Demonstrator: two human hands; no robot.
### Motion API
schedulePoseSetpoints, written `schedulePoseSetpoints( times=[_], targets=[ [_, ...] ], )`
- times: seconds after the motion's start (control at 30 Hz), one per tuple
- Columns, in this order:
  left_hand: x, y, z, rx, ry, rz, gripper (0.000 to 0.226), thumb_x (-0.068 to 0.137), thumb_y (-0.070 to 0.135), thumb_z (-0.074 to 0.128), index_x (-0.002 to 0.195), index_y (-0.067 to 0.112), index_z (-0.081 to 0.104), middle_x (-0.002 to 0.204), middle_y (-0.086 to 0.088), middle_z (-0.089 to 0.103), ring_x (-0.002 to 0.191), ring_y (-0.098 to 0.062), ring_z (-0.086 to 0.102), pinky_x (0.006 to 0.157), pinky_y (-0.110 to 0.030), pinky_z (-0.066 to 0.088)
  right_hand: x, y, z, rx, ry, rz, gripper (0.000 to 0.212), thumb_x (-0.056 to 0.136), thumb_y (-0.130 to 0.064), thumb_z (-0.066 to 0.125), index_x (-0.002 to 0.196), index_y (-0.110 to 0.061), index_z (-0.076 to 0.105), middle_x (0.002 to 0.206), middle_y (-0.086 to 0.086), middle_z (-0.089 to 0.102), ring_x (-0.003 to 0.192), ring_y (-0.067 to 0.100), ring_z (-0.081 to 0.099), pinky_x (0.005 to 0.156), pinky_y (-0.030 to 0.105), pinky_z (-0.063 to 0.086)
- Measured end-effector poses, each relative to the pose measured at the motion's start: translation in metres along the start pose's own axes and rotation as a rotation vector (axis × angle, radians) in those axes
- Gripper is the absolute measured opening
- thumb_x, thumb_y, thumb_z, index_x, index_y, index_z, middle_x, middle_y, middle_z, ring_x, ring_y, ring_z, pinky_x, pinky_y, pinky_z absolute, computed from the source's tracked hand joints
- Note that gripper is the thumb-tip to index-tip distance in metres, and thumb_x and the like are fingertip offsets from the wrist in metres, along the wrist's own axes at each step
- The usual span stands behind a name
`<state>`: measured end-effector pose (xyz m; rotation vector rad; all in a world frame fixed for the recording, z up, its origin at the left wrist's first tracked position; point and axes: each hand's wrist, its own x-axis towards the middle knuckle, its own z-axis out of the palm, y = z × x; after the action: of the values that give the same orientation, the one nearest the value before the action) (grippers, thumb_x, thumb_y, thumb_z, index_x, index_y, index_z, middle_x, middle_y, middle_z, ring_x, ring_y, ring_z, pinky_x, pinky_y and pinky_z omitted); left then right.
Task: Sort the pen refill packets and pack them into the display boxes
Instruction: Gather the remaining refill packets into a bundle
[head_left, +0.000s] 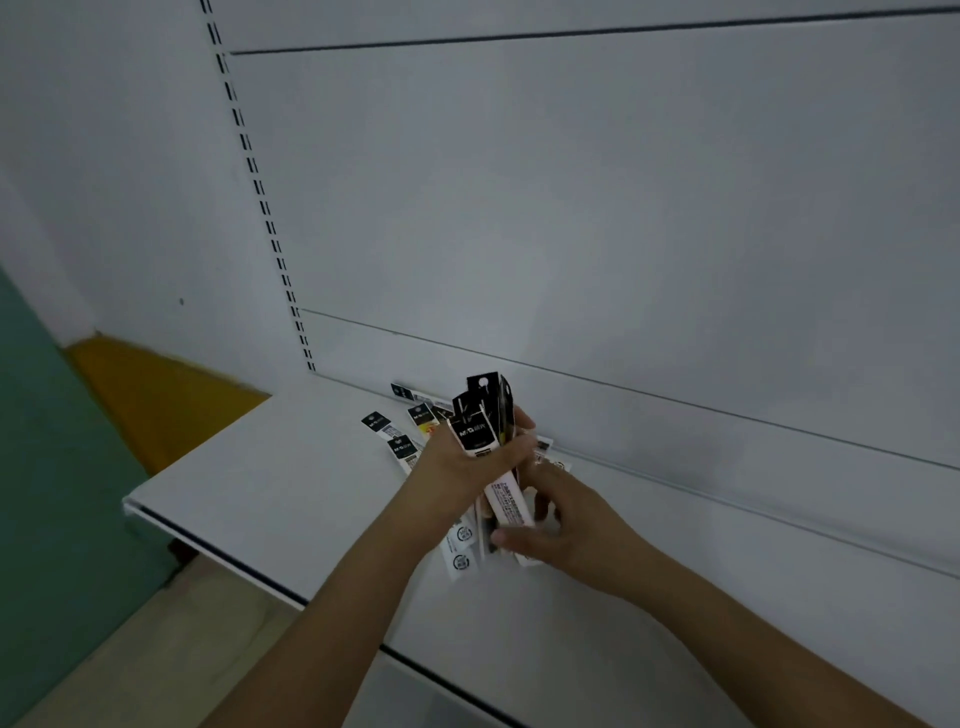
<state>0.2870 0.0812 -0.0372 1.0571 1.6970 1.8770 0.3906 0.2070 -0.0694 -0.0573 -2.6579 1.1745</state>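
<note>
My left hand (462, 467) grips a bundle of pen refill packets (483, 415), long white sleeves with black header tabs, held upright above the white shelf (270, 488). My right hand (566, 519) holds the lower ends of the same bundle, its thumb and fingers curled round them. Several loose packets (395, 436) lie flat on the shelf behind and to the left of my hands. No display box is in view.
A white back panel (571, 208) with a slotted upright (260, 197) rises behind the shelf. The shelf's front edge (218, 556) runs diagonally at lower left. Beyond it lie a green and yellow floor (130, 395) and a beige floor strip.
</note>
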Motion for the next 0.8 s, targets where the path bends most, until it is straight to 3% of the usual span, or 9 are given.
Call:
schedulePoseSetpoints(
  times=[0.13,0.27,0.33,0.4,0.5,0.6,0.7,0.8],
  targets=[
    [0.004,0.001,0.002,-0.117,-0.018,-0.014,0.010,0.082,0.017,0.074,0.089,0.021,0.067,0.076,-0.008,0.065,0.072,-0.022,0.062,0.069,-0.034,0.054,-0.003,0.005,0.004,0.040,0.088,0.078,0.035,0.079,-0.040,0.077,0.111,-0.034,0.064,0.093,-0.019,0.067,0.074,0.001,0.063,0.064,0.010,0.047],
    [0.006,-0.013,-0.002,-0.209,0.020,-0.095,0.033,0.071,0.027,0.080,0.097,0.017,0.062,0.078,-0.004,0.059,0.072,-0.019,0.059,0.072,-0.036,0.049,-0.007,0.011,0.006,0.107,0.102,0.137,0.027,0.080,-0.025,0.078,0.106,-0.030,0.071,0.076,-0.032,0.067,0.070,-0.005,0.066,0.064,0.006,0.046],
    [0.008,-0.016,-0.004,-0.224,0.022,-0.100,0.029,0.072,0.023,0.080,0.091,0.015,0.060,0.078,-0.004,0.060,0.072,-0.019,0.058,0.074,-0.036,0.048,-0.008,0.016,0.007,0.116,0.116,0.138,0.020,0.083,-0.020,0.076,0.103,-0.024,0.074,0.076,-0.023,0.068,0.070,-0.004,0.065,0.064,0.005,0.044],
    [0.008,-0.016,-0.003,-0.261,0.002,-0.088,0.024,0.077,0.012,0.075,0.091,0.010,0.056,0.083,-0.008,0.065,0.077,-0.020,0.064,0.078,-0.035,0.050,-0.007,0.020,0.011,0.065,0.144,0.099,0.013,0.089,-0.018,0.069,0.100,-0.020,0.075,0.089,-0.014,0.068,0.081,-0.001,0.063,0.068,0.006,0.042],
    [0.006,-0.016,-0.001,-0.333,0.003,-0.074,0.022,0.079,0.003,0.070,0.094,0.006,0.054,0.086,-0.015,0.068,0.084,-0.028,0.070,0.083,-0.036,0.054,-0.006,0.026,0.018,-0.095,0.177,0.059,0.021,0.096,-0.029,0.055,0.100,-0.019,0.074,0.104,-0.011,0.065,0.093,0.001,0.054,0.078,0.005,0.035],
    [0.009,-0.017,0.002,-0.216,0.176,-0.017,0.017,0.079,0.011,0.077,0.081,0.016,0.061,0.066,-0.009,0.059,0.062,-0.023,0.061,0.073,-0.041,0.055,-0.004,0.021,0.020,-0.117,0.158,0.090,0.029,0.100,-0.031,0.046,0.113,-0.019,0.070,0.108,-0.008,0.054,0.088,0.000,0.052,0.077,0.003,0.034],
    [0.012,-0.013,0.006,-0.172,0.267,0.032,0.026,0.074,0.019,0.081,0.088,0.014,0.060,0.068,-0.004,0.058,0.057,-0.018,0.055,0.067,-0.037,0.053,-0.006,0.009,0.022,-0.016,0.121,0.092,0.034,0.093,-0.037,0.059,0.126,-0.028,0.060,0.113,-0.012,0.053,0.086,0.002,0.057,0.075,0.008,0.042],
    [0.012,-0.012,0.008,-0.096,0.161,0.020,0.032,0.077,0.019,0.079,0.105,0.016,0.063,0.075,0.000,0.063,0.070,-0.014,0.063,0.074,-0.030,0.055,-0.005,0.004,0.022,-0.023,0.125,0.102,0.034,0.081,-0.042,0.074,0.111,-0.039,0.061,0.096,-0.015,0.062,0.070,0.001,0.058,0.063,0.009,0.043]
  ],
)
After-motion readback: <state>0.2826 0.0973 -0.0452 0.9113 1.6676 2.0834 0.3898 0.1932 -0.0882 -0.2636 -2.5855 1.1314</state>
